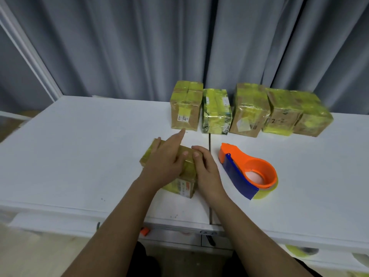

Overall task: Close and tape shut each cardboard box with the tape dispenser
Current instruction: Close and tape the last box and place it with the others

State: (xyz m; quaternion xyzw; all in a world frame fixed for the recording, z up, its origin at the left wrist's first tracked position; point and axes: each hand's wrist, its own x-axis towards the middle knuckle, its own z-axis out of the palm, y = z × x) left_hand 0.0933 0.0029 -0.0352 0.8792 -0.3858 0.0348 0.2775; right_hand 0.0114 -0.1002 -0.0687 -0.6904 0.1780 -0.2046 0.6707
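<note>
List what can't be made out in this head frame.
- Top seam of the near box: covered by the left hand and right hand.
- Label print on the back boxes: too small, blurred.
- Tape roll in the dispenser: mostly hidden by its shell.
- Items under the table: cut off, blurred.

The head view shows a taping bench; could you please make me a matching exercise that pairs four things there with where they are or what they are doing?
Things:
1. tape dispenser
2. left hand
3. right hand
4. box marked "2-2"

Places or states:
A. in the back row by the curtain
B. lying unheld on the table, right of the near box
C. fingers curled over the near box's right edge
D. resting on top of the near box, index finger stretched forward

Pairs: 1-B, 2-D, 3-C, 4-A
</note>
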